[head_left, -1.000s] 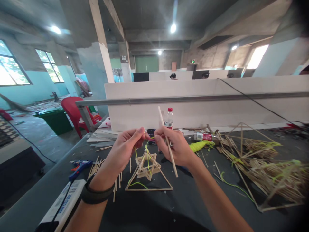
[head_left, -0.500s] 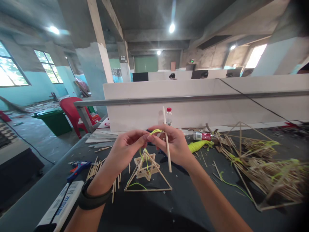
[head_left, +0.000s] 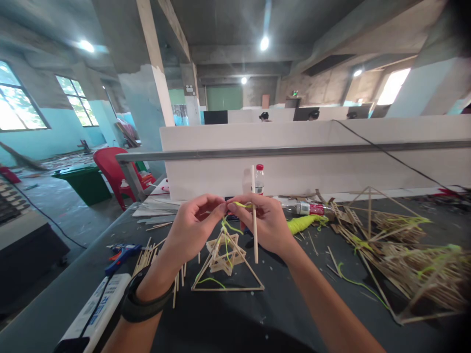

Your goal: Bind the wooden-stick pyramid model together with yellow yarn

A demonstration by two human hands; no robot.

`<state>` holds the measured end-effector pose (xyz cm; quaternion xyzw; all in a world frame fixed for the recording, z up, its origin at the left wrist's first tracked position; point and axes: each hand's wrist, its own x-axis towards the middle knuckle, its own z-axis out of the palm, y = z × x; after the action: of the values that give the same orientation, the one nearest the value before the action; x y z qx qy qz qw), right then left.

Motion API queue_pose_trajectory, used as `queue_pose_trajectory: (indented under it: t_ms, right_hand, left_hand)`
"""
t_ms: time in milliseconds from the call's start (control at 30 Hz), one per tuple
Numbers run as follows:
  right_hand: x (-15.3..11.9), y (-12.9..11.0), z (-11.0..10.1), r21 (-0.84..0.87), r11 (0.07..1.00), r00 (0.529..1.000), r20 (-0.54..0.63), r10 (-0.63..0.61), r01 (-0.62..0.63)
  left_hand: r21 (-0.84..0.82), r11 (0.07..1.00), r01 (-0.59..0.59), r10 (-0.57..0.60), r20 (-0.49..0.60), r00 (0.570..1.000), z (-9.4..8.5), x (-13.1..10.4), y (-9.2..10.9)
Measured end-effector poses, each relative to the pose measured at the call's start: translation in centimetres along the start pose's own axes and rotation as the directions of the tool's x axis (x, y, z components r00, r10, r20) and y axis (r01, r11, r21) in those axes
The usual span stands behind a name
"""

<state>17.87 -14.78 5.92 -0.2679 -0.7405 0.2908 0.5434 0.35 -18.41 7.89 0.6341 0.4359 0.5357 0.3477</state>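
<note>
My left hand point(head_left: 200, 220) and my right hand point(head_left: 263, 220) meet fingertip to fingertip above the table. Both pinch a yellow-green string point(head_left: 234, 226), part of which hangs in a loop toward the tip of a stick pyramid. A thin wooden stick point(head_left: 255, 235) stands nearly upright, held in my right hand. Below my hands sits the pyramid frame point(head_left: 228, 289) of wooden sticks, with more string on it. A star-shaped stick piece point(head_left: 235, 255) shows within its outline; whether it is attached, I cannot tell.
Loose sticks point(head_left: 176, 284), a blue glue gun point(head_left: 123, 257) and a white power strip point(head_left: 93, 311) lie left. Behind my right hand are a yellow yarn bundle point(head_left: 303, 224), a lying bottle point(head_left: 312, 209) and an upright bottle point(head_left: 259, 179). A stick pile point(head_left: 423, 264) fills the right.
My fingertips have drawn closer together and now touch. The string between them has shifted, and a loop now hangs lower beneath my right fingers. The stick stays in my right hand.
</note>
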Motion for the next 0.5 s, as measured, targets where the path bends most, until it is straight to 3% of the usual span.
queue_pose_trajectory:
  t_ms: [133, 267, 400, 500]
  right_hand:
    - [0.1, -0.1, -0.3, -0.021, 0.999, 0.998, 0.031, 0.048, -0.047]
    - [0.3, 0.1, -0.9, 0.045, 0.998, 0.999, 0.027, 0.042, -0.043]
    - [0.7, 0.9, -2.0, 0.123, 0.992, 0.997, -0.069, 0.044, -0.036]
    - [0.9, 1.4, -2.5, 0.127, 0.99, 0.996, -0.06, 0.07, -0.062]
  left_hand:
    - [0.001, 1.0, 0.0, 0.0, -0.046, 0.999, 0.0, 0.0, 0.0]
    - [-0.154, 0.988, -0.025, 0.01, -0.099, 0.995, -0.8, 0.3, -0.2]
    - [-0.405, 0.914, 0.002, 0.042, 0.1, 0.994, -2.0, 0.2, -0.1]
    - [-0.496, 0.866, 0.054, 0.074, 0.234, 0.969, -2.5, 0.0, 0.1]
